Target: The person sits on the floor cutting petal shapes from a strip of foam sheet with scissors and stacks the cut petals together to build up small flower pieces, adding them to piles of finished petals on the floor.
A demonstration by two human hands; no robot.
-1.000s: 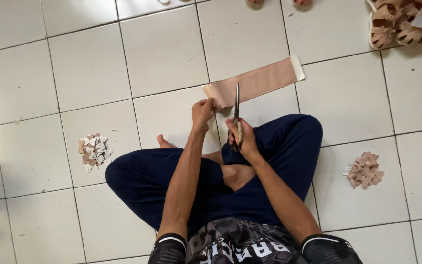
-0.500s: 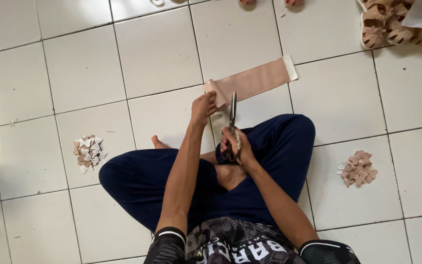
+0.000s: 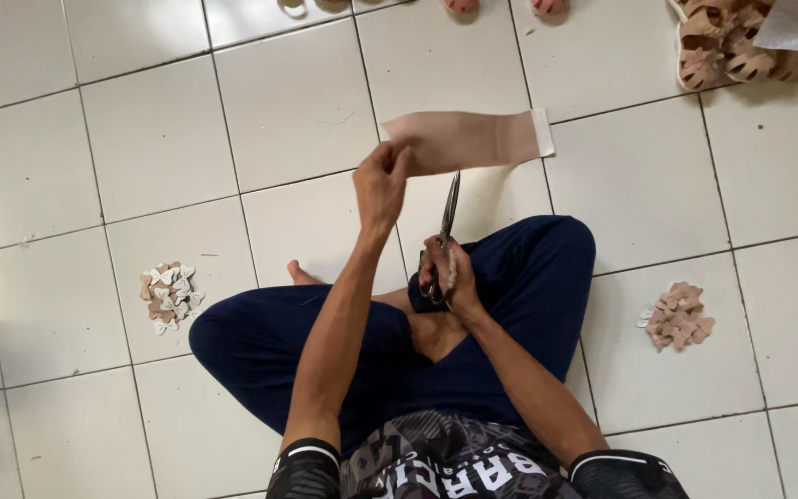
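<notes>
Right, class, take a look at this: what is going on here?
A person sits cross-legged on a white tiled floor. The left hand holds up one end of a pinkish strip, and the right hand grips scissors with the blades pointing up at the strip. Small piles of cut pieces lie on either side: a pale pile and a pinkish pile. Sandals lie in the far corner.

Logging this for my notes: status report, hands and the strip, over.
Left hand pinching tan strip at its near end. Right hand gripping scissors, blades at strip's lower edge. Nothing in the way.
</notes>
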